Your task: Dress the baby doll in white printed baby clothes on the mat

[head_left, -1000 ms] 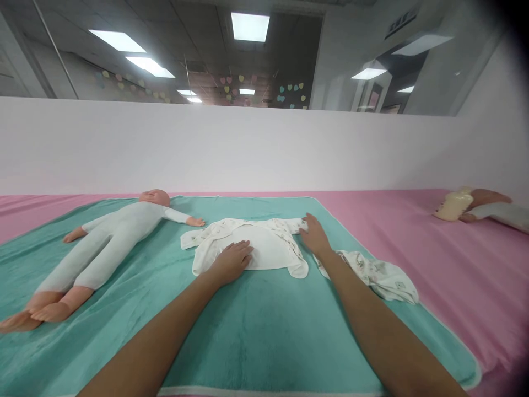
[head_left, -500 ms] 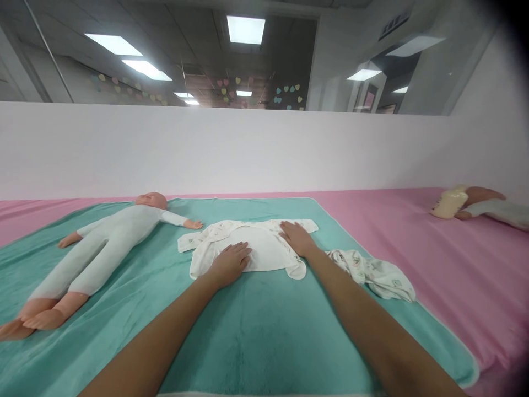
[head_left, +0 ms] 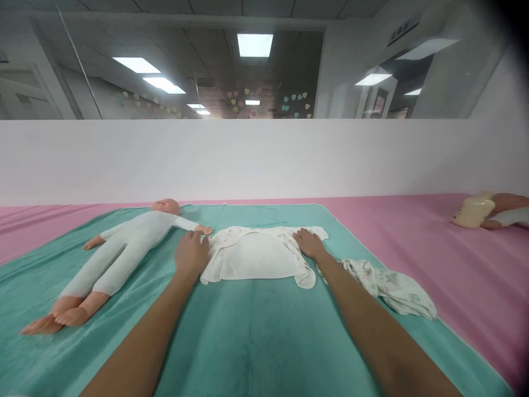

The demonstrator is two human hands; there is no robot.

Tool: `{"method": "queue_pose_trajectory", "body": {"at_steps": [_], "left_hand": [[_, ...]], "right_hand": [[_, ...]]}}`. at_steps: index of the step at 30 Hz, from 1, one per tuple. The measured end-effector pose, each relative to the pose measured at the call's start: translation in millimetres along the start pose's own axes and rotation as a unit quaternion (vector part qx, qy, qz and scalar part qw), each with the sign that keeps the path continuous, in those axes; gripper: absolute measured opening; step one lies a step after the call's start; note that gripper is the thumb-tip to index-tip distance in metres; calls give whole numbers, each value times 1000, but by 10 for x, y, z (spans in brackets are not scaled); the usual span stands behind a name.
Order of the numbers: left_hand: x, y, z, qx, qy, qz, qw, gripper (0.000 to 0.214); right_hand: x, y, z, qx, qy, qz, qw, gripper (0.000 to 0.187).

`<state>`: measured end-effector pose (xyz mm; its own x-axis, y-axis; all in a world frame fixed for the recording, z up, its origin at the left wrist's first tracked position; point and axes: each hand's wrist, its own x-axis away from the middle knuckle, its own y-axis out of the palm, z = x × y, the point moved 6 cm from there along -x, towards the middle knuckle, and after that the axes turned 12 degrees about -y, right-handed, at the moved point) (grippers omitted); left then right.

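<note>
A white baby top [head_left: 256, 256] lies spread flat on the teal blanket [head_left: 248, 336]. My left hand [head_left: 191, 255] rests on its left sleeve, palm down with fingers flat, close to the doll's hand. On the garment's right side lies my right hand [head_left: 309, 243], fingers stretched out flat. A baby doll [head_left: 124, 245] in a white suit lies on its back at the left of the blanket. A crumpled printed cloth [head_left: 388, 286] sits to the right of my right forearm.
The blanket covers a pink sheet [head_left: 433, 248]. A cream bottle [head_left: 471, 212] and part of another doll [head_left: 506, 208] lie at the far right. A white partition wall [head_left: 264, 160] runs along the back.
My left hand slid from the garment's belly out to its left sleeve. My right hand shifted from the right sleeve end inward, staying flat on the garment. The top now lies smoother.
</note>
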<state>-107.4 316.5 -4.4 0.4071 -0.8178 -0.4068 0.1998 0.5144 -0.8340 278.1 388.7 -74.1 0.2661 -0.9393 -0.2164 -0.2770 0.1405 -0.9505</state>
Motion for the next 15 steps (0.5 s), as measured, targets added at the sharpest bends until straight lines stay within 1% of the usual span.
{"method": "queue_pose_trajectory", "body": {"at_steps": [1,3,5,7,8,9,12,15], "left_hand": [[-84,23,-178,-5,-54,-31,998,44],[-182,95,-417,-16,-111,-80,990,55],[-216,192,-515,-8,-133,-121,984,59],[-220,277,-512,17,-135,-143,980,53],[-220,305,-493,30,-130,-145,980,48],[-224,313,-469,46,-122,-135,982,45],[-254,270,-448,123,-100,-80,984,39],[-297,229,-507,193,-99,-40,975,38]], "right_hand": [[6,-6,-2,-2,-3,3,1000,52],[18,-16,3,-4,-1,9,1000,50],[26,-29,28,1,14,18,1000,48],[32,-45,73,9,39,29,999,46],[36,-54,98,14,52,34,998,46],[40,-62,120,17,62,38,997,45],[48,-75,155,22,74,44,996,43],[50,-72,156,22,69,43,996,41]]}}
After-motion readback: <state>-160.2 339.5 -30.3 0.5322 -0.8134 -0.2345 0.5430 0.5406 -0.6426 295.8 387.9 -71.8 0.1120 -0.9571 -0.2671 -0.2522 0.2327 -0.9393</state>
